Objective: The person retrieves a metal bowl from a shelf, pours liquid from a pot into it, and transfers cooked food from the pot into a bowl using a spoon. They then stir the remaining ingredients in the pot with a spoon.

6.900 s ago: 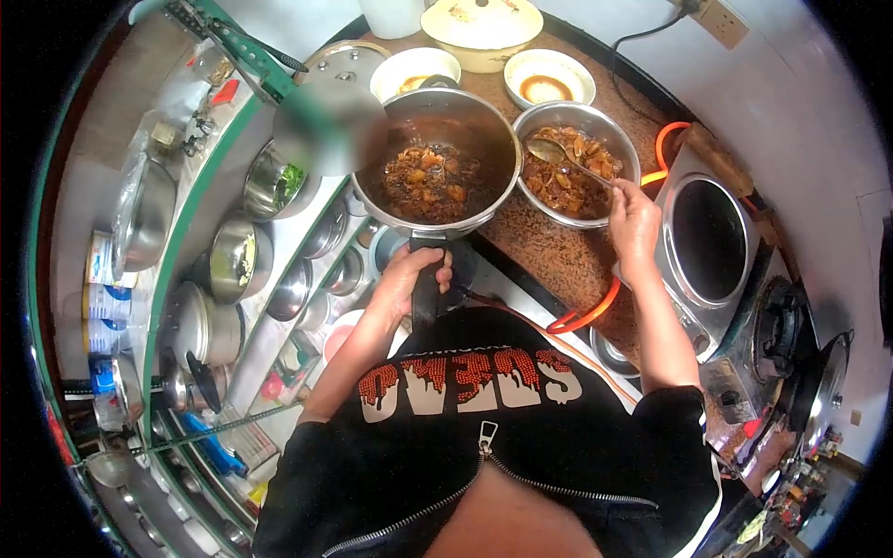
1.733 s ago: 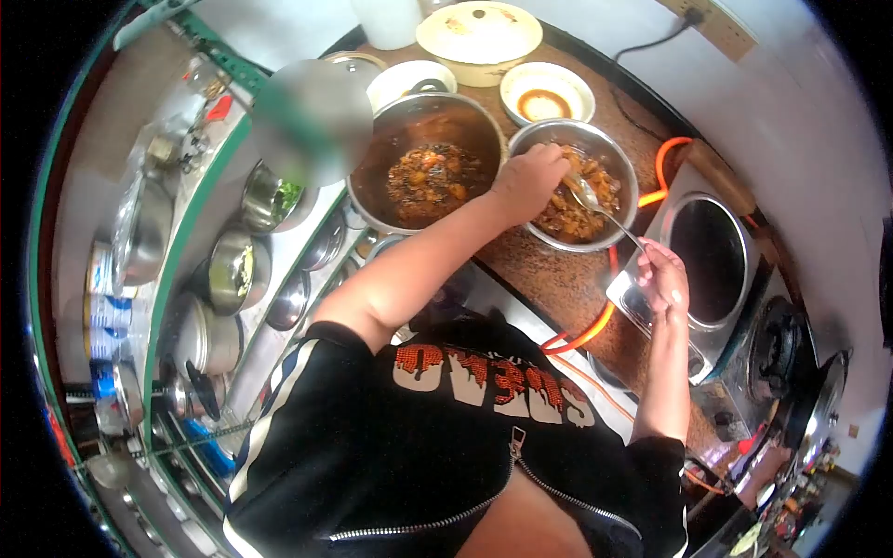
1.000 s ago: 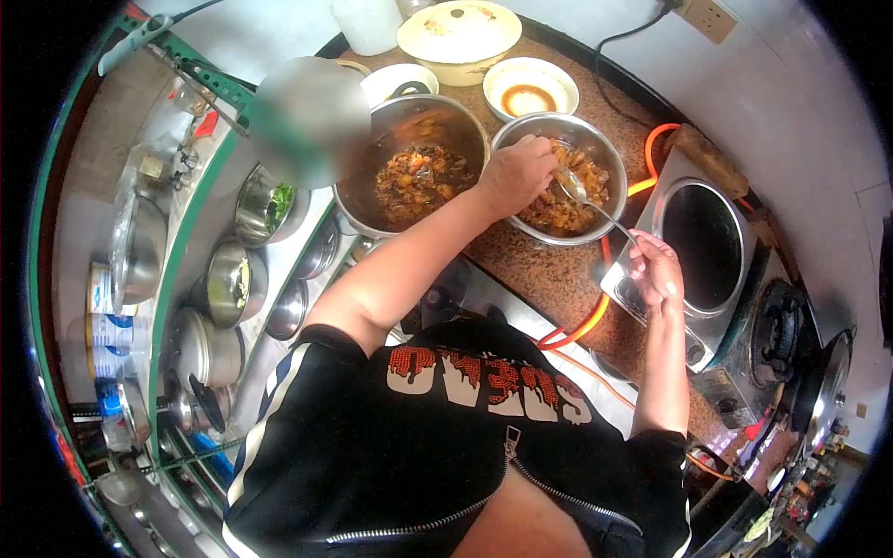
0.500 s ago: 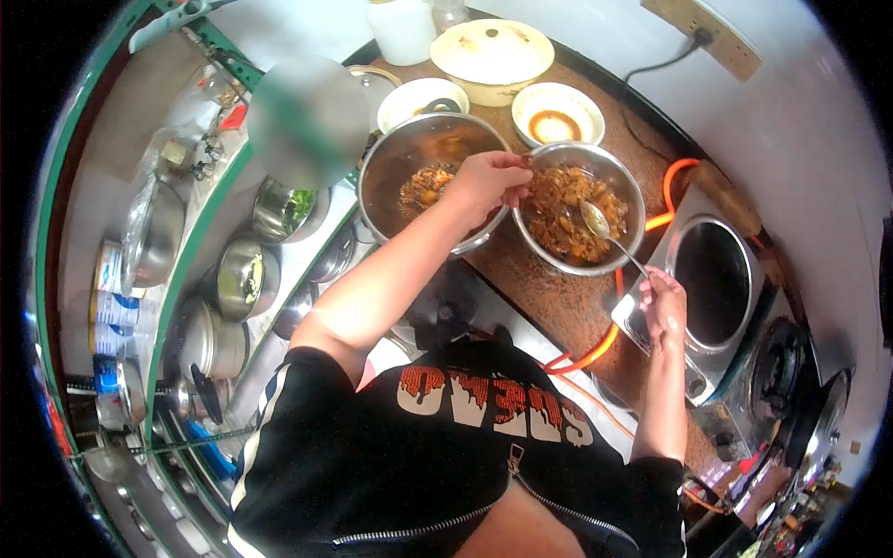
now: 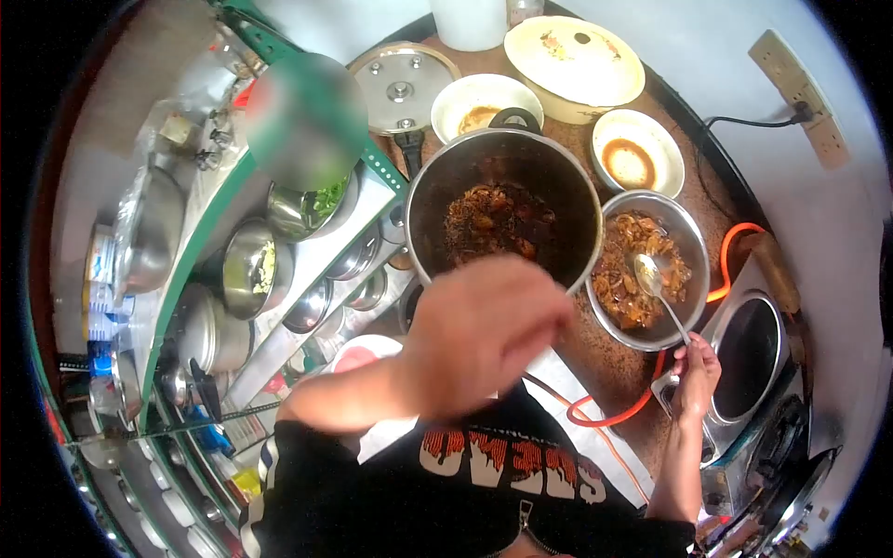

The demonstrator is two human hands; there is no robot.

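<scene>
My right hand point(image 5: 696, 377) grips the handle of a metal spoon point(image 5: 648, 276). The spoon's bowl rests in the brown cooked food point(image 5: 619, 279) that fills a steel bowl point(image 5: 704, 265). My left hand point(image 5: 493, 335) is raised close to the camera and smeared by motion. Its fingers are curled together, and whatever they hold cannot be made out. Behind that hand stands a deep pot point(image 5: 581, 181) with dark brown chunks of food point(image 5: 493, 219) at its bottom; the hand covers part of the near rim.
A pot lid point(image 5: 400, 70), a white bowl point(image 5: 456, 93), a lidded cream dish point(image 5: 614, 65) and a sauce-stained bowl point(image 5: 665, 153) stand behind. An orange hose point(image 5: 735, 251) runs past a burner point(image 5: 744, 358) at right. Green shelving point(image 5: 200, 270) with steel bowls is at left.
My left hand has left the steel bowl's rim and come up nearer the camera, its fingers still together. The view has shifted left. My right hand still holds the spoon in the food.
</scene>
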